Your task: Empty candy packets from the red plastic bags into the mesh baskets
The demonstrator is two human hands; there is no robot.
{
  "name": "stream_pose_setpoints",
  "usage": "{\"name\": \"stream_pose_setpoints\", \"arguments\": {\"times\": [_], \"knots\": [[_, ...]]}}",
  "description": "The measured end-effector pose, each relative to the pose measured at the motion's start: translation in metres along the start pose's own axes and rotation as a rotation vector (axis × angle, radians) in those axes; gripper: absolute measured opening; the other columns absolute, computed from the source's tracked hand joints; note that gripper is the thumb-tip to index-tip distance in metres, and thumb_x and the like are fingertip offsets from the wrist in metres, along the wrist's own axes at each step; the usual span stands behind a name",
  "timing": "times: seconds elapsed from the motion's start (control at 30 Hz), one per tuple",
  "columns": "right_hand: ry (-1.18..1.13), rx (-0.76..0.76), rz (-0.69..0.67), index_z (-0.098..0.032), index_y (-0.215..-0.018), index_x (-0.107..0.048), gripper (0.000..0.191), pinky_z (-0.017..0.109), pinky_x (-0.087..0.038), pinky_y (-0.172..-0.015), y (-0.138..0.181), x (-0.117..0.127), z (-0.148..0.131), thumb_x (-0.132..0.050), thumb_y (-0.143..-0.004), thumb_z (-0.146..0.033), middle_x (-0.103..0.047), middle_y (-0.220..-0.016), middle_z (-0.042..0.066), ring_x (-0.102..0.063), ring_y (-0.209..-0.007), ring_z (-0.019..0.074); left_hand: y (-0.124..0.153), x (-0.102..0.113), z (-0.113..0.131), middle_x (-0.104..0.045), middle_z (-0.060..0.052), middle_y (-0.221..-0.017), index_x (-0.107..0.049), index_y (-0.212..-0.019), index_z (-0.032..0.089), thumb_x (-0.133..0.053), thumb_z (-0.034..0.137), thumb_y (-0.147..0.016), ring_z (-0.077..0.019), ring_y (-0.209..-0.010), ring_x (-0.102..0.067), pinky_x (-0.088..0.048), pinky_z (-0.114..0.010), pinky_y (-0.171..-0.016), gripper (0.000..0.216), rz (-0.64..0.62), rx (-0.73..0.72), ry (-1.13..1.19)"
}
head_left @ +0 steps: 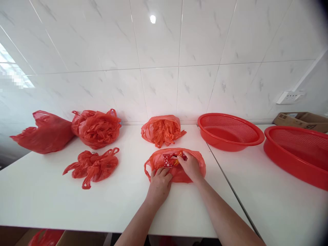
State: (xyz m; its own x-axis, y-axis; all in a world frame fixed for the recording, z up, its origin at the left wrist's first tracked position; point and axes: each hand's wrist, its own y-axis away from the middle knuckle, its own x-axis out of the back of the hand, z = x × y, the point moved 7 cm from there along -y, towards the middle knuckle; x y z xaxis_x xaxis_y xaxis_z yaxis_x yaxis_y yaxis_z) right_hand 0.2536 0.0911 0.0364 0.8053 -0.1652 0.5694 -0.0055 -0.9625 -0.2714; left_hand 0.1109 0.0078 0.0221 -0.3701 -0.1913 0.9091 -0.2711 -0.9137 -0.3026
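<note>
A thin red plastic bag [180,176] lies open on the table in front of me. My left hand [159,187] grips its near edge, fingers curled over the plastic. Reaching into the bag's mouth from the right, my right hand [191,166] pinches a small shiny packet with orange and yellow colours [176,162]; my fingers partly cover it. Beside that, a red packet with white dots [167,161] lies in the opening. Just behind stands another red bag [162,128], stuffed with crumpled red plastic bags.
Two red mesh baskets [232,146] [289,164] stand on the right, with a cardboard box [287,120] behind. On the left are two full red bags [51,136] [94,128] and knotted red bags [96,167]. A seam [230,184] crosses the white table; a tiled wall [159,92] rises behind.
</note>
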Motion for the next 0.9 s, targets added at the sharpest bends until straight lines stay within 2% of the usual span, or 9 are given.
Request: {"name": "stream_pose_setpoints", "arguments": {"times": [0.1, 0.17, 0.3, 0.43, 0.53, 0.63, 0.7, 0.8, 0.9], "knots": [[-0.163, -0.171, -0.003, -0.022, -0.076, -0.059, 0.028, 0.030, -0.042, -0.058, -0.015, 0.017, 0.020, -0.047, -0.079, -0.047, -0.063, -0.071, 0.004, -0.058, -0.068, 0.0206, 0.004, 0.012, -0.006, -0.063, -0.002, -0.118, -0.066, -0.088, 0.026, -0.041, 0.005, -0.079, -0.0247, -0.113, -0.050, -0.038, -0.048, -0.095, 0.034, -0.020, -0.034, -0.036], [-0.253, -0.252, -0.068, -0.021, -0.077, -0.058, 0.029, 0.028, -0.041, -0.054, -0.025, 0.022, 0.033, -0.046, -0.079, -0.047, -0.062, -0.069, 0.003, -0.058, -0.065, 0.0191, 0.005, 0.019, -0.011, -0.064, -0.002, -0.116, -0.066, -0.084, 0.025, -0.041, 0.007, -0.080, -0.0249, -0.112, -0.052, -0.042, -0.046, -0.090, 0.031, -0.059, -0.036, -0.020], [-0.327, -0.278, -0.271, -0.019, -0.077, -0.058, 0.028, 0.024, -0.041, -0.050, -0.031, 0.016, 0.043, -0.053, -0.076, -0.047, -0.062, -0.064, 0.001, -0.056, -0.056, 0.0144, 0.001, 0.038, -0.010, -0.064, -0.003, -0.113, -0.067, -0.090, 0.025, -0.052, 0.025, -0.082, -0.0231, -0.103, -0.058, -0.048, -0.038, -0.085, 0.017, -0.132, -0.001, 0.148], [-0.376, -0.270, -0.419, -0.020, -0.071, -0.056, 0.035, 0.023, -0.039, -0.048, -0.021, 0.003, 0.040, -0.053, -0.076, -0.054, -0.060, -0.061, -0.001, -0.051, -0.050, 0.0116, -0.023, 0.055, -0.004, -0.063, -0.002, -0.115, -0.064, -0.102, 0.027, -0.047, 0.037, -0.086, -0.0200, -0.100, -0.060, -0.049, -0.032, -0.082, 0.026, -0.034, 0.075, 0.295], [-0.415, -0.281, -0.496, -0.020, -0.067, -0.053, 0.036, 0.022, -0.035, -0.044, -0.015, -0.003, 0.042, -0.054, -0.075, -0.055, -0.053, -0.054, -0.004, -0.044, -0.045, 0.0099, -0.050, 0.049, -0.008, -0.063, -0.003, -0.116, -0.062, -0.105, 0.026, -0.047, 0.032, -0.085, -0.0204, -0.103, -0.059, -0.046, -0.032, -0.085, 0.026, -0.006, 0.111, 0.234], [-0.528, -0.273, -0.591, -0.019, -0.064, -0.050, 0.035, 0.021, -0.029, -0.042, -0.011, -0.005, 0.045, -0.052, -0.075, -0.052, -0.047, -0.050, -0.005, -0.037, -0.042, 0.0082, -0.069, 0.038, -0.024, -0.050, -0.007, -0.135, -0.060, -0.111, 0.023, -0.055, 0.026, -0.079, -0.0256, -0.113, -0.054, -0.043, -0.039, -0.091, 0.032, 0.014, 0.223, 0.116], [-0.595, -0.262, -0.646, -0.019, -0.063, -0.048, 0.034, 0.021, -0.027, -0.041, -0.010, -0.003, 0.046, -0.053, -0.074, -0.051, -0.046, -0.052, -0.005, -0.035, -0.042, 0.0075, -0.074, 0.036, -0.027, -0.043, -0.006, -0.141, -0.058, -0.114, 0.024, -0.054, 0.024, -0.080, -0.0257, -0.116, -0.052, -0.043, -0.039, -0.092, 0.035, 0.075, 0.241, 0.128], [-0.696, -0.231, -0.663, -0.019, -0.069, -0.049, 0.033, 0.020, -0.027, -0.043, -0.010, 0.000, 0.043, -0.062, -0.066, -0.049, -0.047, -0.055, -0.006, -0.037, -0.044, 0.0071, -0.074, 0.040, -0.017, -0.051, -0.002, -0.133, -0.058, -0.112, 0.027, -0.047, 0.025, -0.085, -0.0203, -0.111, -0.056, -0.046, -0.035, -0.090, 0.029, 0.201, 0.178, 0.264], [-0.772, -0.180, -0.606, -0.019, -0.073, -0.048, 0.035, 0.020, -0.029, -0.044, -0.011, 0.001, 0.036, -0.069, -0.063, -0.045, -0.046, -0.055, -0.008, -0.036, -0.045, 0.0064, -0.072, 0.035, -0.007, -0.061, -0.002, -0.114, -0.061, -0.105, 0.025, -0.049, 0.029, -0.085, -0.0168, -0.095, -0.061, -0.049, -0.031, -0.082, 0.024, 0.198, 0.183, 0.468]]}}
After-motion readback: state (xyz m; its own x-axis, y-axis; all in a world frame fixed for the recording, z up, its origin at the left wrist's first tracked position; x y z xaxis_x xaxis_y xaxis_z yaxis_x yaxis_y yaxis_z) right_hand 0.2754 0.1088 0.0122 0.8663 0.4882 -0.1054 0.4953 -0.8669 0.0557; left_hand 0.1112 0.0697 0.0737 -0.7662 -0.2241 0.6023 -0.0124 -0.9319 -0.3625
